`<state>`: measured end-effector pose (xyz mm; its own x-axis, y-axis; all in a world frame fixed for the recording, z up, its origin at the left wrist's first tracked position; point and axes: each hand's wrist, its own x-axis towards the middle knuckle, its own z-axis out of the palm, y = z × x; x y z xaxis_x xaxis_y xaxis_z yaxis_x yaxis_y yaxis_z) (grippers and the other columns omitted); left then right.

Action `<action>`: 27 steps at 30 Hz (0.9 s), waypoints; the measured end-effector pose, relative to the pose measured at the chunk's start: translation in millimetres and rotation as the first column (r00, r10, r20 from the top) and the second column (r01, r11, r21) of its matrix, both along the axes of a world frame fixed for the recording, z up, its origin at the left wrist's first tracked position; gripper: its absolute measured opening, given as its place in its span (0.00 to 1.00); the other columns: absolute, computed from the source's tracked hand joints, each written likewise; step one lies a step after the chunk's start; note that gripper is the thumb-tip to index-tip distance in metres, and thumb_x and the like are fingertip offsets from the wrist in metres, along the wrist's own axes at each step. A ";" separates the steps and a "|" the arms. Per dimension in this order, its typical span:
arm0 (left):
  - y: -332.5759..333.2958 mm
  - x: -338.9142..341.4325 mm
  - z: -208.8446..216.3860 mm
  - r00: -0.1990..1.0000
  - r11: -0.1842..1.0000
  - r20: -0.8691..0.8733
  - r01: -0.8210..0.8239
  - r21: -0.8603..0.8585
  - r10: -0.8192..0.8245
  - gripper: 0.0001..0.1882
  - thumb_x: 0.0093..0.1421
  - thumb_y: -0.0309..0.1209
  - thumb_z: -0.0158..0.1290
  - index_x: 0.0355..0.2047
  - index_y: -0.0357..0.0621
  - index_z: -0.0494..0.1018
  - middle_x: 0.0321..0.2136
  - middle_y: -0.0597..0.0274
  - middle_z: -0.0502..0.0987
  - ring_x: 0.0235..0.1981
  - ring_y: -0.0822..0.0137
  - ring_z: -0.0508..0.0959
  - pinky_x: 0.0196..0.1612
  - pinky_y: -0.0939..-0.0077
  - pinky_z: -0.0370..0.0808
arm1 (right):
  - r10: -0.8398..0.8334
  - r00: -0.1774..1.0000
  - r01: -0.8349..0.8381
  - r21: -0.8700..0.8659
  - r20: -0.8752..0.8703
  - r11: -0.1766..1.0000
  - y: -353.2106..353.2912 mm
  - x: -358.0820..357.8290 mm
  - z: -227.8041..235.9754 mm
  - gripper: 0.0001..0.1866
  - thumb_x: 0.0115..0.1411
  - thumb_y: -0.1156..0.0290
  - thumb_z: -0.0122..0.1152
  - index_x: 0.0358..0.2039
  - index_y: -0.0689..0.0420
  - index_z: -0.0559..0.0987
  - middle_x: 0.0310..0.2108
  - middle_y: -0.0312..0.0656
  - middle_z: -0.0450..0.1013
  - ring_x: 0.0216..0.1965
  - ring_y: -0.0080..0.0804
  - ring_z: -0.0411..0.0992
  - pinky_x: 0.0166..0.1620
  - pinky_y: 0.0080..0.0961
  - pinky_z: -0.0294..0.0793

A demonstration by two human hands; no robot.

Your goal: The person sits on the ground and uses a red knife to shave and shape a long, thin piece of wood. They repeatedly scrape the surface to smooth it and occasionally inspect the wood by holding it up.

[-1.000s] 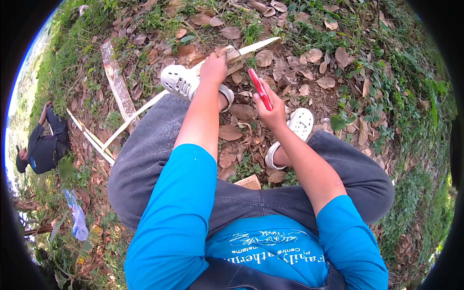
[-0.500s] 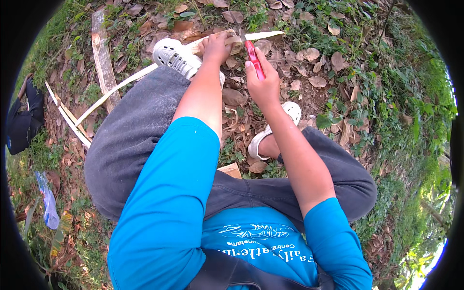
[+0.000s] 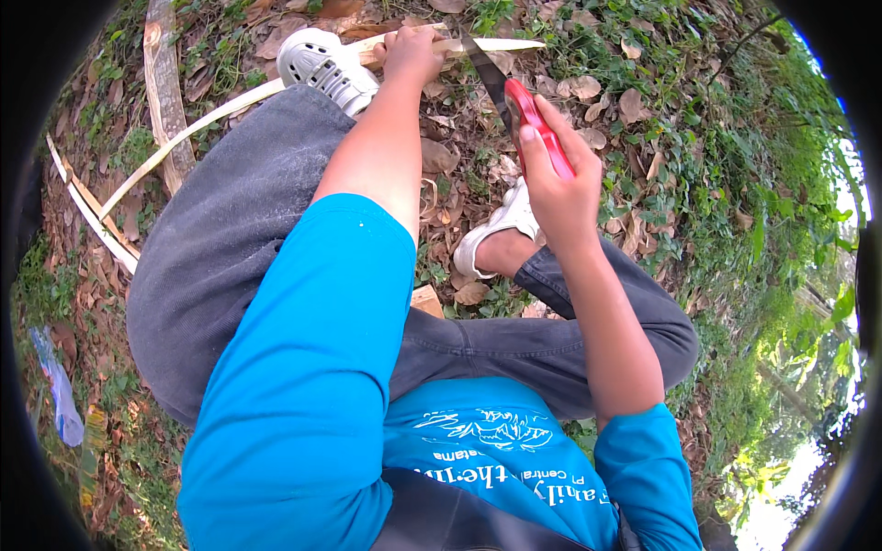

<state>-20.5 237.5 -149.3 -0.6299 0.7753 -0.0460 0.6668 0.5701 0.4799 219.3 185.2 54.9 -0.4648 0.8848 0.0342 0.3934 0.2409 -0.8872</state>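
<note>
Here's the pale wood [image 3: 511,44], up top beyond the left shoe, its pointed end jutting right, and the left hand [image 3: 412,53] has its fingers curled down over it. In comes the red-handled blade [image 3: 537,124], one of them, the right hand [image 3: 562,179] wrapped round its grip, tip right at the wood. Progress? The end looks attached, so I'd call this cut unfinished; its depth is too small to read. Moving out: two white clogs [image 3: 322,69], one small wood block [image 3: 426,300] by the trousers, one weathered board [image 3: 165,101]. One long strip [image 3: 184,138] crosses that board; whether it joins the held piece, I can't tell. Farther left, seemingly two slivers [image 3: 96,227], already split off by the look, and one plastic bag [image 3: 64,404].
</note>
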 end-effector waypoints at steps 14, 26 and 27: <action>2.1 5.6 0.4 0.987 0.997 -0.162 -0.010 -0.077 -0.002 0.22 0.58 0.52 0.61 0.54 0.76 0.79 0.52 0.64 0.78 0.59 0.56 0.72 0.62 0.50 0.62 | -0.020 0.989 0.016 -0.024 -0.146 1.000 11.9 -27.4 -111.3 0.27 0.68 0.70 0.62 0.66 0.62 0.72 0.49 0.46 0.80 0.44 0.23 0.77 0.49 0.22 0.75; 5.0 7.3 -6.0 0.988 0.998 -0.153 -0.031 -0.054 0.022 0.18 0.60 0.49 0.63 0.50 0.73 0.82 0.52 0.66 0.79 0.59 0.60 0.74 0.61 0.51 0.65 | -0.040 0.997 0.033 -0.094 -0.072 0.995 -24.1 26.2 16.0 0.23 0.67 0.73 0.63 0.61 0.67 0.76 0.45 0.46 0.81 0.42 0.23 0.77 0.48 0.22 0.77; 5.3 10.6 -7.5 0.986 0.998 -0.166 -0.028 -0.055 0.018 0.17 0.60 0.49 0.63 0.50 0.73 0.82 0.52 0.66 0.79 0.59 0.59 0.74 0.61 0.51 0.65 | -0.049 0.997 0.046 -0.054 -0.065 0.997 -16.5 16.3 4.3 0.23 0.67 0.72 0.64 0.60 0.67 0.76 0.45 0.47 0.81 0.42 0.23 0.78 0.48 0.22 0.77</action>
<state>-9.9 242.8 -156.9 -0.6500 0.7598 0.0165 0.7207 0.6094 0.3306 235.6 168.7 59.2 -0.4204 0.9072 0.0159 0.3435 0.1754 -0.9226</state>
